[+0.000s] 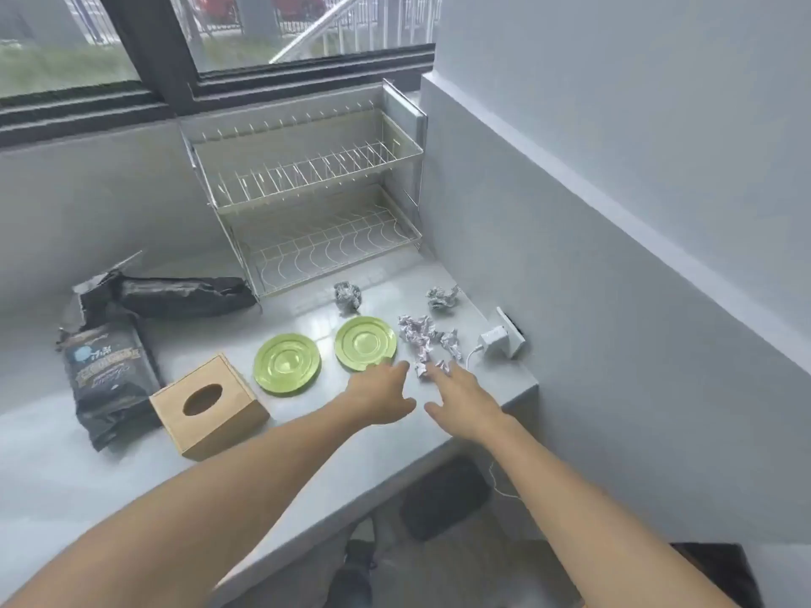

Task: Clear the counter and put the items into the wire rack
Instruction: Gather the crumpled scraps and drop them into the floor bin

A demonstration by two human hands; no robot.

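Observation:
A two-tier wire rack (pixel 307 199) stands at the back of the grey counter (pixel 131 467), with nothing in it. Two green plates lie in front of it: one on the left (pixel 286 364), one on the right (pixel 365 343). My left hand (pixel 382 394) is open, fingertips at the near rim of the right plate. My right hand (pixel 463 394) is open, fingers spread, touching crumpled paper (pixel 423 340). Two more paper balls lie further back, one near the rack (pixel 347 295) and one near the wall (pixel 442 297).
A wooden tissue box (pixel 208 405) sits left of the plates. Black bags (pixel 109 370) lie further left. A white charger (pixel 496 340) is plugged into a wall socket on the right. The counter's front edge runs just below my wrists.

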